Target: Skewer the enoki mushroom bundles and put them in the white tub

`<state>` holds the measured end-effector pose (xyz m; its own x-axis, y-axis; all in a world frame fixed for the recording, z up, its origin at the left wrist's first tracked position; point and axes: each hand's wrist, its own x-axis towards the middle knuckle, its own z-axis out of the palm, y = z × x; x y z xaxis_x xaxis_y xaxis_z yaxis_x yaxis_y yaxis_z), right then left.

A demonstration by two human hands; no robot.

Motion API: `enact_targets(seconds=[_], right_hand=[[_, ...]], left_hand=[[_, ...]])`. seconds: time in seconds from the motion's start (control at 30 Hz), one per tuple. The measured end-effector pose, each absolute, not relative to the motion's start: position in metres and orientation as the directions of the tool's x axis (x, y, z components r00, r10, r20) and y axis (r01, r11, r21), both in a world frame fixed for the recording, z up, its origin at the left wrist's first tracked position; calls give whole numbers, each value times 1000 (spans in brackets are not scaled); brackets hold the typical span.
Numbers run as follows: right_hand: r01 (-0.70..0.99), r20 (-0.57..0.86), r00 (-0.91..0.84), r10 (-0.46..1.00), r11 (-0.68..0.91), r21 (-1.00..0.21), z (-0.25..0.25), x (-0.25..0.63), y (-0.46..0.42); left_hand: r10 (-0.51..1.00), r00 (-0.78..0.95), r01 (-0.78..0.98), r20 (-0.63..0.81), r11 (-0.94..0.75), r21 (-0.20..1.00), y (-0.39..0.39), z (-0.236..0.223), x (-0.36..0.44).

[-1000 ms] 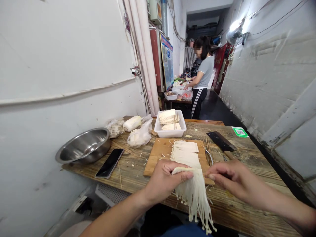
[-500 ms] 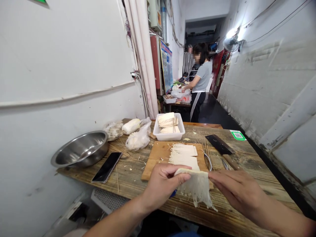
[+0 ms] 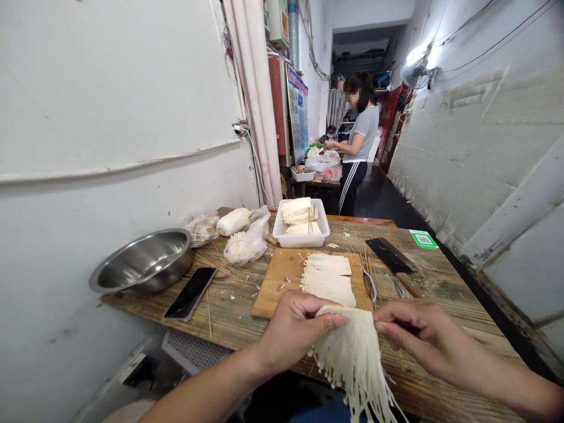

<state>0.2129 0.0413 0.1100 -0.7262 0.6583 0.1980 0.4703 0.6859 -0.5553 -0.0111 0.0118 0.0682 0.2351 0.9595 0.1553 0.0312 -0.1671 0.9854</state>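
Note:
My left hand (image 3: 304, 323) grips the cut root edge of a flat bunch of enoki mushrooms (image 3: 352, 352), thumb in front. The loose stems and small caps hang down past the table's front edge. At the bunch's right end, my right hand (image 3: 414, 332) has thumb and fingertips pinched together against its corner; whatever lies between them is too small to make out. Just beyond, flat enoki pieces (image 3: 328, 288) lie on a wooden cutting board (image 3: 273, 288). Thin wooden skewers (image 3: 369, 264) and a curved metal tool (image 3: 371, 288) are at the board's right.
A white tub (image 3: 304, 239) of skewered enoki stands behind the board. A cleaver (image 3: 392, 255) lies to the right. Leftward are a steel bowl (image 3: 141, 261), a phone (image 3: 190, 294) and bagged mushrooms (image 3: 247, 244). A co-worker (image 3: 359, 135) stands at a farther table.
The enoki bunch has tipped so its stems spread and hang lower toward me. My right hand's fingers went from stretched out to pinched at its right end.

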Motion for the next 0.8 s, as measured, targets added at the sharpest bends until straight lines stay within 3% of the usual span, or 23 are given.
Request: enact_targets(seconds=[0.13, 0.4, 0.6, 0.8], right_hand=[[457, 129, -732, 669, 623, -635, 109, 220, 48], [378, 337, -757, 560, 795, -474, 120, 219, 32], [368, 290, -790, 540, 796, -481, 126, 220, 34], [351, 352, -765, 540, 807, -476, 123, 217, 33]], left_hand=[[967, 180, -4, 181, -183, 983, 10, 75, -11], [950, 137, 1, 281, -284, 959, 7, 78, -6], [978, 120, -29, 173, -170, 985, 6, 73, -4], [982, 139, -126, 127, -110, 986, 7, 66, -2]])
